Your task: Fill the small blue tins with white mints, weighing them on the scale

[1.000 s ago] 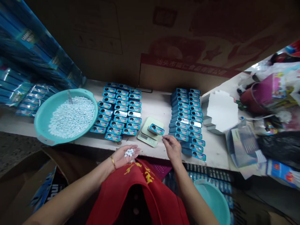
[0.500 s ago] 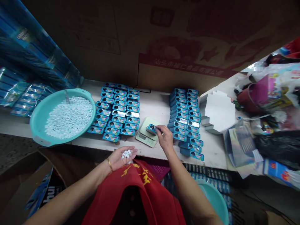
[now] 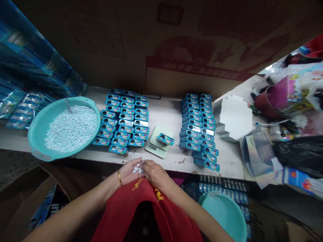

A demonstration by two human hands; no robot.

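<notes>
My left hand is held palm up in front of the red apron, cupping several small white candies. Over that palm, my right hand has its fingers bent and close together; the fingertips touch the candies, and what they pinch, if anything, is hidden. Beyond both hands, a blue candy box with a round hole at one end rests on a pale kitchen scale. Neither hand touches the box or scale.
A turquoise basin heaped with white candies stands at left. Rows of blue boxes and more rows flank the scale. White stacked card lies at right. A large carton walls off the back.
My right hand has let go of the blue candy box on the scale and moved down-left to my left palm. The view has shifted slightly.
</notes>
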